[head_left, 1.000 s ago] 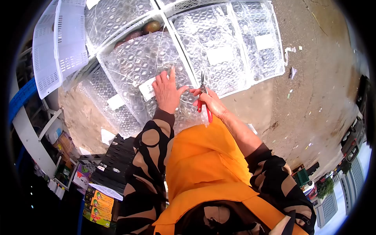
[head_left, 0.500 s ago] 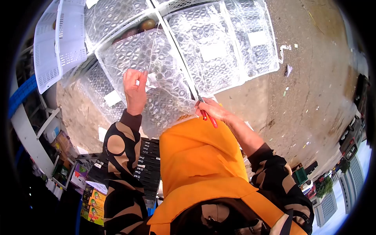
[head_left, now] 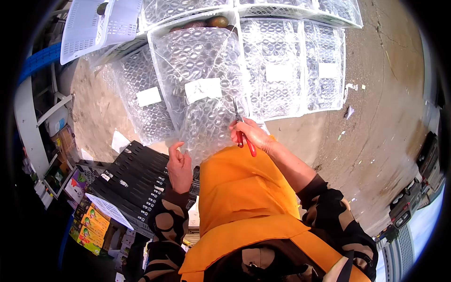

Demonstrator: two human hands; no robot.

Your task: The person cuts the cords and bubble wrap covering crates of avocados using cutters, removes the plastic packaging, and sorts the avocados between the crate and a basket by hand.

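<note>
Bubble wrap (head_left: 197, 56) covers the crate in front of me, with a white label (head_left: 203, 90) on it. Dark round fruits (head_left: 217, 21) show at the crate's far edge. My right hand (head_left: 251, 134) is closed around red-handled pliers or cutters (head_left: 240, 137), their metal tip pointing away over the wrap's right edge. Near the wrap's lower left edge is my left hand (head_left: 180, 168), its fingers partly curled and the index finger apart, with nothing seen in it.
More bubble-wrapped crates (head_left: 277, 96) stand to the right and behind. An empty white crate (head_left: 101, 28) is at the upper left. Black stacked crates (head_left: 136, 181) lie at the lower left, near yellow boxes (head_left: 92, 225). Wet ground (head_left: 371, 117) is at the right.
My left hand has come off the label and moved toward me, down to the wrap's near edge. The label lies flatter. My right hand still holds the tool, and the view has shifted.
</note>
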